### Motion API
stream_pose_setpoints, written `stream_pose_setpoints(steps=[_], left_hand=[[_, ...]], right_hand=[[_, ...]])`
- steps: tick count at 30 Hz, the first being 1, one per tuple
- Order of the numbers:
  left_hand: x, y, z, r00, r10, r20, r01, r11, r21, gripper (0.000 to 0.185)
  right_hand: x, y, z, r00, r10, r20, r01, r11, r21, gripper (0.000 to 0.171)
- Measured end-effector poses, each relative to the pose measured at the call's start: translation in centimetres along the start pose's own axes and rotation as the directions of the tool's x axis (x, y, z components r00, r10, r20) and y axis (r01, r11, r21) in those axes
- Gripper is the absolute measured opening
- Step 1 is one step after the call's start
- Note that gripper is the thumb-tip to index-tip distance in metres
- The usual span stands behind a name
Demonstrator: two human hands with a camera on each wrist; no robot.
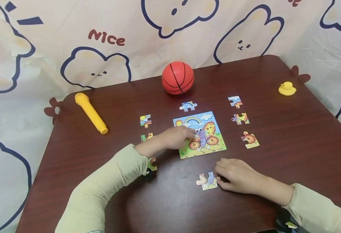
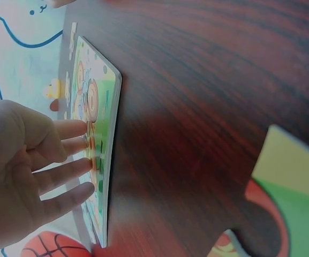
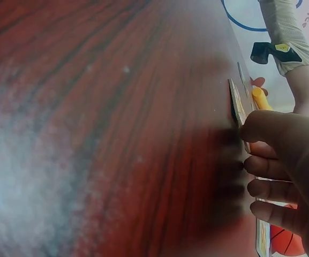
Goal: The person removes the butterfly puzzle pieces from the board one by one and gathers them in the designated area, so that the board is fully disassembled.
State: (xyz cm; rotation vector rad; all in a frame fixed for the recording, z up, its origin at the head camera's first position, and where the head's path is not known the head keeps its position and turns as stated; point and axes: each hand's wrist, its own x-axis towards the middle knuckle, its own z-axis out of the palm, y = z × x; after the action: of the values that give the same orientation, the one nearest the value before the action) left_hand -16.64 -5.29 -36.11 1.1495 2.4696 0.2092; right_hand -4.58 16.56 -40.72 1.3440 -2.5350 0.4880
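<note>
A square butterfly puzzle board (image 1: 217, 145) lies flat mid-table. My left hand (image 1: 177, 137) reaches over its left side, fingertips right at the printed picture; in the left wrist view the fingers (image 2: 63, 176) are fairly straight and spread. Nearer the front, my right hand (image 1: 240, 174) has its thumb and forefinger at the right edge of a jigsaw piece (image 1: 208, 182) showing purple and cream parts. The right wrist view shows the thumb (image 3: 261, 126) overlapping that piece, the other fingers loosely bent beside it.
Loose jigsaw pieces flank the board: several on the left, some partly under my left arm, one rainbow piece (image 1: 188, 106) behind, and three on the right, including an orange spiral piece (image 1: 251, 141). Farther out are a red basketball (image 1: 177, 78), a yellow toy microphone (image 1: 91, 113) and a yellow duck (image 1: 287, 89).
</note>
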Motion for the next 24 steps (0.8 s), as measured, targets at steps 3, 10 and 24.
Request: stream_pose_setpoints(steps=[3,10,24], left_hand=[[-0.1,0.0,0.0,1.0,0.002,-0.001,-0.002,1.0,-0.007,0.034],[0.0,-0.1,0.1,0.999,0.028,-0.023,-0.028,0.999,-0.016,0.03],[0.6,-0.2,0.0,0.992,0.098,-0.084,-0.1,0.995,-0.02,0.02]], right_hand=[[0.0,-0.1,0.0,1.0,0.006,-0.002,-0.006,1.0,-0.005,0.023],[-0.1,-0.2,0.0,1.0,0.022,0.008,-0.022,1.0,-0.009,0.023],[3.3,1.5,-4.2,0.95,0.249,0.188,-0.255,0.967,0.013,0.015]])
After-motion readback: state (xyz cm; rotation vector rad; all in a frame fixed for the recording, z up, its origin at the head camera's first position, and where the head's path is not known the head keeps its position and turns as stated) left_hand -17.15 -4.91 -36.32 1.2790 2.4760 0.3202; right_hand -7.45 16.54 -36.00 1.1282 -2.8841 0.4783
